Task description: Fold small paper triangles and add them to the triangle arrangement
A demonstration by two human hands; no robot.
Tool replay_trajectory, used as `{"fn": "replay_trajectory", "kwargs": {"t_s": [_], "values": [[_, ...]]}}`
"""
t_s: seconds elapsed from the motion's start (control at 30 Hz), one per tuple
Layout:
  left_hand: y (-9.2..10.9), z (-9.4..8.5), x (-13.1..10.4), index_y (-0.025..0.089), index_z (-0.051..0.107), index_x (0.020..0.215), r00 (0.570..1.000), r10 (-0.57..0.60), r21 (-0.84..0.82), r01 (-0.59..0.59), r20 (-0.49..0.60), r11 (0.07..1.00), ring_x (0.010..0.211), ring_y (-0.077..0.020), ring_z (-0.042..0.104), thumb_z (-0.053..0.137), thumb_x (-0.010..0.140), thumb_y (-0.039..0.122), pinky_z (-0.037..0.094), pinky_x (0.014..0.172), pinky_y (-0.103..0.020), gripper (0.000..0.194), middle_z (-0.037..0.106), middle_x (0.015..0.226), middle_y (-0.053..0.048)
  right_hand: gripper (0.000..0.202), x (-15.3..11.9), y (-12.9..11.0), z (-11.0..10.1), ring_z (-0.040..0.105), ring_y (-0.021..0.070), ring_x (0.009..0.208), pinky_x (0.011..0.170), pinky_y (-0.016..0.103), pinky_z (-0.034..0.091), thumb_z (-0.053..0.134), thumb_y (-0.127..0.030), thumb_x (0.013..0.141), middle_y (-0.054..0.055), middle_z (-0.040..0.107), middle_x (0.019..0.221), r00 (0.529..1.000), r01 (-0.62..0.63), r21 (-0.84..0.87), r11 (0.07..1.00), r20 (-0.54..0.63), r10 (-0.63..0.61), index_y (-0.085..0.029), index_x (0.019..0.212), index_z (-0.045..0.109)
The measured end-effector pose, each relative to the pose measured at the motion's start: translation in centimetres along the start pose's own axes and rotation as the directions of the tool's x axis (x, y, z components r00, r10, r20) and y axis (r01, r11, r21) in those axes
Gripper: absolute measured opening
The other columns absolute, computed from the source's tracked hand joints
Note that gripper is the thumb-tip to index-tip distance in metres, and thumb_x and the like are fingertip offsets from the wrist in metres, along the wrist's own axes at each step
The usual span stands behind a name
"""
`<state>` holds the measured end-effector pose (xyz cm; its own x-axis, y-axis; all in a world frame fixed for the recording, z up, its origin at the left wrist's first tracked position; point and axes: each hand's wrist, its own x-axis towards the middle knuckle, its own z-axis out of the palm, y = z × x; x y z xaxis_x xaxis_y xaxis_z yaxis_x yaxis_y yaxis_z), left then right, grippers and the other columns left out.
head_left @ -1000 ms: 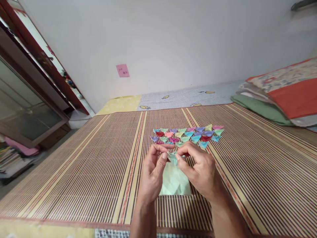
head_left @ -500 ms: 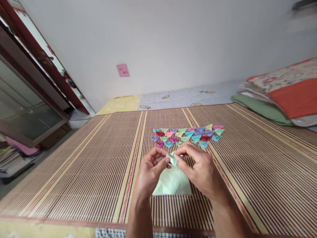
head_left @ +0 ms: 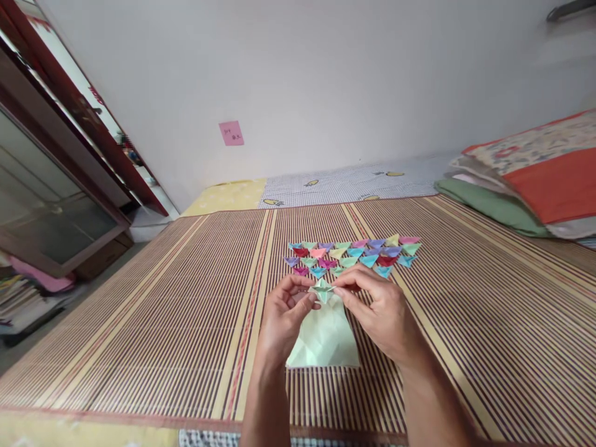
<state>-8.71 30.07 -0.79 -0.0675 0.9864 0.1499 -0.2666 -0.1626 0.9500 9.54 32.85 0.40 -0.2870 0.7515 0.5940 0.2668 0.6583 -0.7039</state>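
A small light-green folded paper boat [head_left: 323, 290] is pinched at both ends between my two hands. My left hand [head_left: 287, 313] has thumb and forefinger closed on its left tip. On its right tip, the thumb and forefinger of my right hand [head_left: 379, 310] are pressed together. Below the boat lies a creased pale-green sheet of paper [head_left: 325, 341], flat on the mat. Just beyond my fingers, several rows of small coloured paper boats [head_left: 349, 252] stand side by side; my right hand hides part of the nearest row.
A striped bamboo mat [head_left: 186, 323] covers the bed. Folded bedding [head_left: 549, 180] is piled at the back right. A pink note [head_left: 231, 133] sticks to the white wall [head_left: 326, 74]. At the left are a glass-panelled door [head_left: 51, 186] and a stack of books [head_left: 23, 301].
The boat's shape has spread wider and lies more level between my hands. My right fingers have shifted slightly right, from its middle to its right tip.
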Motion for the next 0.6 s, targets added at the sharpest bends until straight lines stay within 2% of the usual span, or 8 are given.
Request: {"fn": "replay_trajectory", "kwargs": {"t_s": [0.13, 0.23, 0.3, 0.37, 0.43, 0.5, 0.6], "values": [[-0.1, -0.4, -0.1, 0.023, 0.062, 0.131, 0.999, 0.003, 0.018, -0.004, 0.048, 1.000, 0.095, -0.0180, 0.070, 0.081, 0.081, 0.025, 0.058, 0.087, -0.035, 0.053, 0.069, 0.129, -0.012, 0.013, 0.1, 0.4, 0.4, 0.065, 0.0180, 0.086, 0.076, 0.031, 0.052, 0.059, -0.013, 0.098, 0.003, 0.066, 0.090, 1.000, -0.002, 0.005, 1.000, 0.006, 0.002, -0.020, 0.091, 0.068], [0.1, -0.8, -0.1, 0.025, 0.057, 0.139, 1.000, -0.009, 0.050, 0.008, 0.020, 0.999, 0.101, -0.0215, 0.072, 0.079, 0.083, 0.027, 0.057, 0.087, -0.036, 0.061, 0.067, 0.136, -0.014, 0.013, 0.0, 1.3, 0.2, 0.065, 0.0180, 0.082, 0.073, 0.031, 0.051, 0.059, -0.013, 0.096, 0.003, 0.066, 0.088, 1.000, 0.004, -0.027, 1.000, -0.028, -0.005, -0.020, 0.088, 0.067], [0.2, -1.3, 0.0, 0.023, 0.057, 0.139, 0.999, -0.001, 0.069, 0.004, -0.042, 0.998, 0.101, -0.0233, 0.074, 0.078, 0.085, 0.030, 0.057, 0.084, -0.036, 0.058, 0.068, 0.133, -0.015, 0.012, -0.1, 2.6, -0.7, 0.065, 0.0183, 0.080, 0.072, 0.031, 0.051, 0.060, -0.015, 0.095, 0.003, 0.067, 0.086, 0.993, -0.005, -0.080, 0.997, -0.115, -0.004, -0.020, 0.086, 0.067], [0.3, -2.0, 0.1, 0.021, 0.059, 0.136, 0.989, 0.012, 0.079, 0.000, -0.150, 0.997, 0.097, -0.0232, 0.075, 0.076, 0.087, 0.033, 0.057, 0.081, -0.035, 0.053, 0.072, 0.127, -0.014, 0.007, -0.3, 4.6, -2.5, 0.064, 0.0172, 0.071, 0.068, 0.030, 0.051, 0.064, -0.020, 0.092, 0.002, 0.069, 0.082, 0.959, -0.060, -0.146, 0.987, -0.284, 0.017, -0.020, 0.085, 0.067], [0.3, -2.6, 0.3, 0.019, 0.065, 0.126, 0.969, 0.013, 0.063, 0.002, -0.246, 0.998, 0.093, -0.0222, 0.076, 0.078, 0.084, 0.033, 0.056, 0.077, -0.032, 0.046, 0.076, 0.118, -0.013, 0.006, -0.6, 7.1, -5.1, 0.064, 0.0169, 0.064, 0.063, 0.028, 0.051, 0.066, -0.025, 0.089, 0.001, 0.069, 0.075, 0.906, -0.176, -0.184, 0.967, -0.414, 0.086, -0.021, 0.086, 0.068], [0.3, -3.0, 0.4, 0.016, 0.069, 0.116, 0.960, 0.003, 0.029, 0.005, -0.280, 1.000, 0.089, -0.0218, 0.076, 0.081, 0.082, 0.036, 0.056, 0.076, -0.031, 0.041, 0.077, 0.113, -0.013, 0.011, -0.9, 9.9, -8.0, 0.065, 0.0172, 0.063, 0.060, 0.027, 0.050, 0.065, -0.031, 0.088, 0.002, 0.070, 0.073, 0.877, -0.254, -0.223, 0.941, -0.464, 0.127, -0.020, 0.086, 0.068], [0.4, -3.1, 0.6, 0.016, 0.072, 0.109, 0.960, -0.018, -0.006, 0.017, -0.279, 1.000, 0.085, -0.0218, 0.076, 0.084, 0.078, 0.038, 0.055, 0.073, -0.030, 0.040, 0.079, 0.107, -0.012, 0.012, -1.2, 13.6, -11.7, 0.063, 0.0163, 0.057, 0.056, 0.026, 0.048, 0.063, -0.032, 0.083, 0.002, 0.069, 0.068, 0.875, -0.307, -0.299, 0.904, -0.462, 0.144, -0.020, 0.081, 0.066]]}}
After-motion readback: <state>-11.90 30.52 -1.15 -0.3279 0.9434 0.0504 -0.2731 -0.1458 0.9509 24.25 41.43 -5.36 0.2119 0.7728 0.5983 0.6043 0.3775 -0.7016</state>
